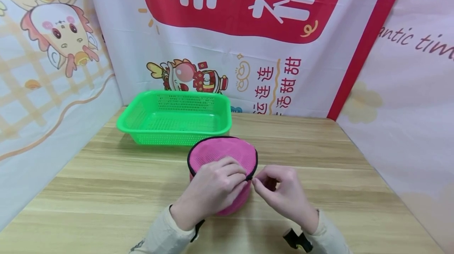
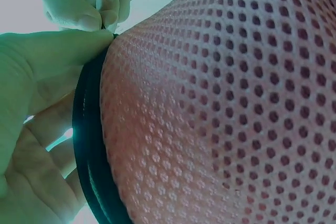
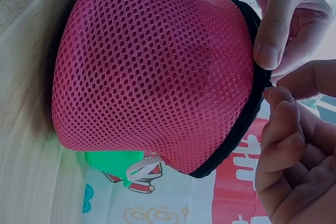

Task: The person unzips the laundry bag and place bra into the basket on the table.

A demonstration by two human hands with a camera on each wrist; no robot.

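Note:
A round pink mesh laundry bag point(image 1: 218, 149) stands upright on the table, with a black-edged top. My left hand point(image 1: 213, 187) reaches over its near side and grips the rim between thumb and fingers. Just to the right of it, my right hand point(image 1: 283, 191) pinches a small piece at the rim, apparently the zipper pull, mostly hidden by the fingertips. In the right wrist view the black zipper point(image 3: 247, 124) runs along the bag's rim, and a white loop point(image 3: 144, 167) hangs from its side. Mesh fills most of the left wrist view.
Behind the bag, to the left, a green plastic basket point(image 1: 177, 139) stands on the wooden table point(image 1: 106, 191). Printed cloths hang at the back point(image 1: 198, 41) and along both sides.

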